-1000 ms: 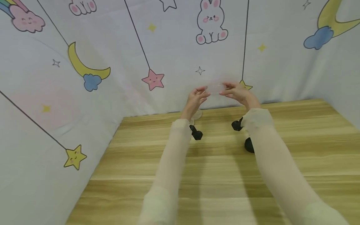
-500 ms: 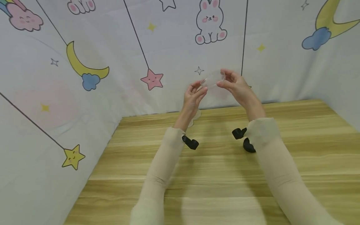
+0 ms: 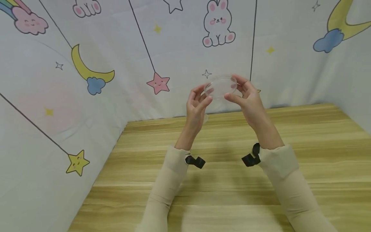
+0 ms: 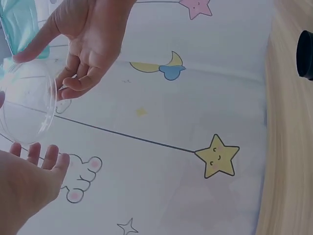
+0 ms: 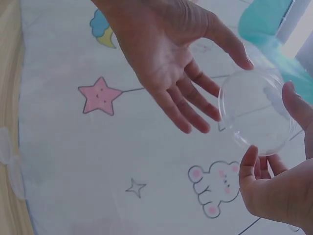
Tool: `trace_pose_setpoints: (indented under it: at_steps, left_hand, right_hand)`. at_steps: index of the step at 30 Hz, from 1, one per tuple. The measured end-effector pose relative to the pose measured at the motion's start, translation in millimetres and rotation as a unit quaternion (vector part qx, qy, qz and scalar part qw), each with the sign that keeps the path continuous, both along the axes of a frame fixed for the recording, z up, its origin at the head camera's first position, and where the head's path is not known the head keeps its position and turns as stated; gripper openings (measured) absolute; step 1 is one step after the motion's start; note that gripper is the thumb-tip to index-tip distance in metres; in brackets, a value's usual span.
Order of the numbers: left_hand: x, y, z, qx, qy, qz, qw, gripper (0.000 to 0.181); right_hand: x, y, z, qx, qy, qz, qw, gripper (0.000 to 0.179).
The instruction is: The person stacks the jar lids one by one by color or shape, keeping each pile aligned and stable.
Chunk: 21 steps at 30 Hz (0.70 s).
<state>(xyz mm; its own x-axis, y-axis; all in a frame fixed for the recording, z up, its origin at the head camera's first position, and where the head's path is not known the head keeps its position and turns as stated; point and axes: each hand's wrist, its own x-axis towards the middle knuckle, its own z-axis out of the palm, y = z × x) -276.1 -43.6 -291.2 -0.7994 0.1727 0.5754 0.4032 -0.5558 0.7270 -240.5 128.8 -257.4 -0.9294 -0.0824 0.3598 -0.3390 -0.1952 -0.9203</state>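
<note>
A clear, round, shallow plastic dish, like a petri dish [image 3: 221,87], is held up off the table before the patterned cloth. My left hand [image 3: 197,108] pinches its left edge, thumb in front and fingers behind. At the opposite edge my right hand [image 3: 252,100] grips it the same way. In the left wrist view the dish [image 4: 29,107] is cut by the frame edge, between my right hand [image 4: 93,44] above and my left hand [image 4: 24,191] below. The right wrist view shows the dish's double rim [image 5: 254,112]; nothing can be seen inside.
A translucent round piece [image 3: 205,118] lies at the table's back edge, partly hidden behind my left wrist. The wood-grain table [image 3: 139,154] meets a white cloth wall [image 3: 179,58] printed with stars, moons and rabbits. Black wrist cameras [image 3: 199,162] stick out from the sleeves.
Both hands have drawn back toward me with the dish between them. The dish was nearly edge-on, then tilted with its right side higher; now its round face shows more fully.
</note>
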Motion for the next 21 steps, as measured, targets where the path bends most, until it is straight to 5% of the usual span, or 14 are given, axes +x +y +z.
trace_pose_setpoints:
  at_steps: [6, 14, 21]
  left_hand:
    - [17.8, -9.0, -2.1, -0.007, 0.058, -0.002, 0.9983, 0.050]
    - [37.1, -33.7, -20.5, -0.100, 0.044, 0.025, 0.9937, 0.074]
    - [39.9, -57.1, -46.2, -0.208, 0.016, 0.012, 0.9780, 0.074]
  right_hand:
    - [25.8, -3.7, 1.0, 0.005, 0.023, 0.025, 0.9994, 0.065]
    - [38.6, -0.9, -14.9, 0.114, -0.014, 0.050, 0.9921, 0.070]
    - [34.7, 3.8, -43.8, 0.227, -0.034, 0.055, 0.9718, 0.073]
